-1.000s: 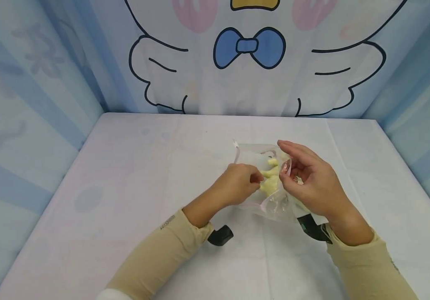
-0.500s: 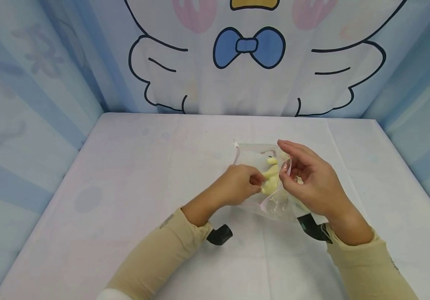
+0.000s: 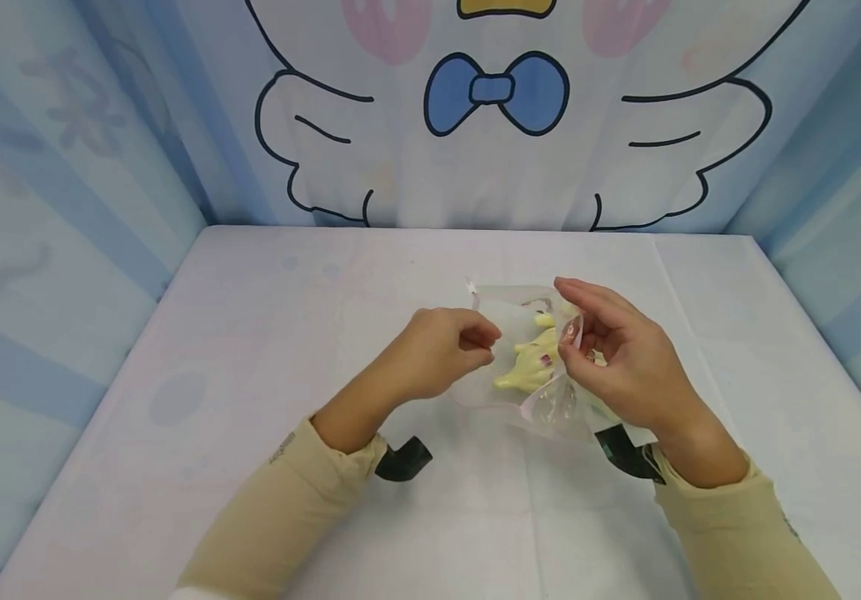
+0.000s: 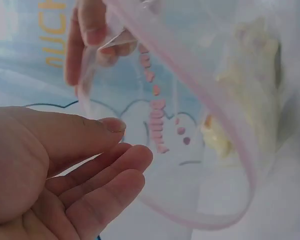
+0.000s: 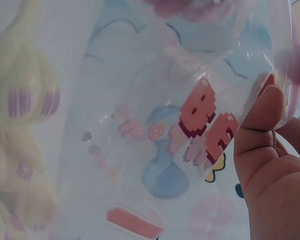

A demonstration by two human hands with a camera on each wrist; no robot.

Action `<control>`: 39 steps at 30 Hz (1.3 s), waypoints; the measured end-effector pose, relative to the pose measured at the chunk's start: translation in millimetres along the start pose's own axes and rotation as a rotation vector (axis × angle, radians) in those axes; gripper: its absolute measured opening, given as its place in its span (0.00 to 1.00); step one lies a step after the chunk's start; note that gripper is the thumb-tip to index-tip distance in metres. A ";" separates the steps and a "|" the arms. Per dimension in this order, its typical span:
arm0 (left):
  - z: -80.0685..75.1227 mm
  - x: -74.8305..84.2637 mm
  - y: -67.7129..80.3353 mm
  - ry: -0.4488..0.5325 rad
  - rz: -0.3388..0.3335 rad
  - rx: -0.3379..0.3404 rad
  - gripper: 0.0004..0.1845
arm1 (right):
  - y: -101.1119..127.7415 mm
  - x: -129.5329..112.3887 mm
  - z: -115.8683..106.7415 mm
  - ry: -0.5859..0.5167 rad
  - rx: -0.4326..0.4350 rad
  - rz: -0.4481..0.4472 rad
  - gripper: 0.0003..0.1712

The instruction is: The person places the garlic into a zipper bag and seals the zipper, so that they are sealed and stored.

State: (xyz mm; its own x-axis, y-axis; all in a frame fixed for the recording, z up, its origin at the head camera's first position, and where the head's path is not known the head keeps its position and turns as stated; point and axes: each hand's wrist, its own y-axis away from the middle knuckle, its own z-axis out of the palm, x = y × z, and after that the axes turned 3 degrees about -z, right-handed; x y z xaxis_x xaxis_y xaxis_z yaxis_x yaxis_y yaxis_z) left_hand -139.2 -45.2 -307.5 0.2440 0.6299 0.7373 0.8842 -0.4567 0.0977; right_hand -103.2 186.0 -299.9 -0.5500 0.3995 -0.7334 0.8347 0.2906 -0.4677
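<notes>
On the desk (image 3: 250,417), left of centre, the left hand (image 3: 438,354) hovers loosely curled, holding nothing. Just right, the bag (image 3: 520,367) holds the toy (image 3: 523,371); the right hand (image 3: 618,362) pinches its rim. One-handed, the mouth could sag shut.

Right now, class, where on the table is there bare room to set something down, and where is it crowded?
Bare cloth lies on the table left of the left hand, along the far edge below the backdrop, and right of the right hand. It is crowded mid-table, where the right hand pinches the clear bag holding a yellow toy.
</notes>
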 end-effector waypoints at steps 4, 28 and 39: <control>-18.1 -4.5 4.7 0.031 -0.005 0.087 0.15 | 0.4 0.9 -0.2 0.007 0.003 -0.022 0.35; -35.0 -22.1 -41.7 -0.036 -0.010 -0.027 0.16 | 3.4 1.3 2.8 0.152 0.019 -0.007 0.36; -34.1 -33.3 -47.4 0.083 -0.110 0.048 0.14 | 4.3 4.6 -1.7 0.152 0.022 -0.023 0.23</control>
State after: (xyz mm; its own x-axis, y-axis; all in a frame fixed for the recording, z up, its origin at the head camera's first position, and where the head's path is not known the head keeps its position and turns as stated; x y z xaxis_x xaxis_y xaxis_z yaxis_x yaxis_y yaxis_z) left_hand -202.8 -65.9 -313.9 0.1124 0.6194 0.7770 0.9225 -0.3556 0.1500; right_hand -102.2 190.6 -304.5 -0.5652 0.5207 -0.6399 0.8213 0.2823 -0.4957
